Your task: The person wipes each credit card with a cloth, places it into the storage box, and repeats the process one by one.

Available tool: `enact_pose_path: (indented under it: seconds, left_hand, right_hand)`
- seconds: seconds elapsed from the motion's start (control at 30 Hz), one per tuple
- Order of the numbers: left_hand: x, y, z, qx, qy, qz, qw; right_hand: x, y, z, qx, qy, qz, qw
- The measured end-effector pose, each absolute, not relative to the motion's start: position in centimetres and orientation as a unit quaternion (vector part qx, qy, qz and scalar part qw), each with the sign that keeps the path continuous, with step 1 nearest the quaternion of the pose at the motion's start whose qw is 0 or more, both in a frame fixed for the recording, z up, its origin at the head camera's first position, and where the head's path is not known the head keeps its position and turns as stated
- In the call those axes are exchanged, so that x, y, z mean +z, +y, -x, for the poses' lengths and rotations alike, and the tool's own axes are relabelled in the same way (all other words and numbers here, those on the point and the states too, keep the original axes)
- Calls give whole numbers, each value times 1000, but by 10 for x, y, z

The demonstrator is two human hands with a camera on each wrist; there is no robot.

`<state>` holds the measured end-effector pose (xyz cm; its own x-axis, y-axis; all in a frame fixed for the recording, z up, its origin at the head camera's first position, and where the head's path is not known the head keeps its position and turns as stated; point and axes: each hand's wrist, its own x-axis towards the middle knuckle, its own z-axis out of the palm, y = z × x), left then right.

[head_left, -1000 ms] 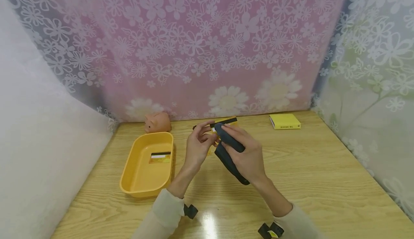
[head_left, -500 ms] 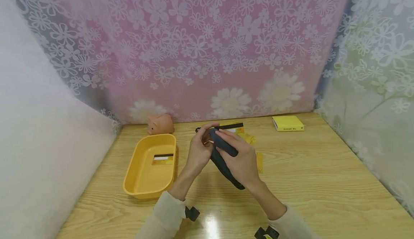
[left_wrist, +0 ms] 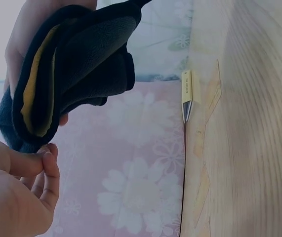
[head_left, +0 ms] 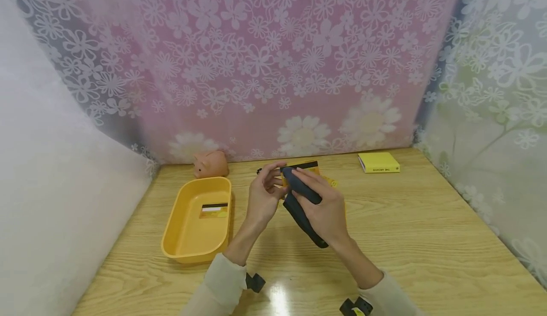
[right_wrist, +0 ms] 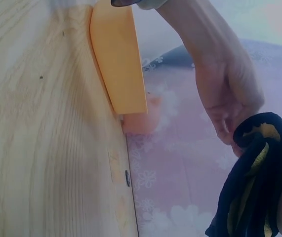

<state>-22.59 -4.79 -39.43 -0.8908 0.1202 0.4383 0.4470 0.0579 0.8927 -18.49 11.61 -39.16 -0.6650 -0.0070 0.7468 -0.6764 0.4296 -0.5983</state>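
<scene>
A dark blue plush cloth (head_left: pixel 302 221), folded over itself, is held above the table in front of me. Its yellow inner side shows between the folds of the cloth (left_wrist: pixel 96 64) in the left wrist view. My right hand (head_left: pixel 328 206) grips the folded bundle, fingers on top and thumb tucked into the fold. At its far left edge, thumb and fingertips of my left hand (head_left: pixel 264 195) pinch the cloth; the exact contact is partly hidden. Behind the hands a yellow card (head_left: pixel 312 166) with a black stripe lies on the table, partly covered from view.
To the left stands a yellow basin (head_left: pixel 171 230) with a striped card (head_left: pixel 213 210) in it. A pink piggy bank (head_left: pixel 211 164) sits behind it. Far right lies a yellow book (head_left: pixel 379 162). A small black item (head_left: pixel 259 170) is near the back edge. Curtains close in the table.
The cloth and both hands shifted slightly left, then back right. The cards behind became more, then less visible. Basin, piggy bank and book stay in place; the head view moved a little.
</scene>
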Motion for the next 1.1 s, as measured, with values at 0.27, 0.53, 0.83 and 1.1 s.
enact_pose_path:
  seconds: [0.27, 0.53, 0.83, 1.1]
  left_hand:
    - [-394, -48, 228, -672, -707, 181, 125]
    - [-394, -48, 229, -667, -717, 160, 121]
    - [-392, -50, 229, -671, -718, 146, 115]
    - [-389, -49, 228, -671, -714, 162, 118]
  right_hand:
    - [-388, 127, 188, 492, -765, -212, 356]
    - [-390, 147, 194, 490, -773, -175, 363]
    - [-388, 165, 193, 507, -765, -126, 377]
    - [-379, 156, 189, 507, -755, -171, 379]
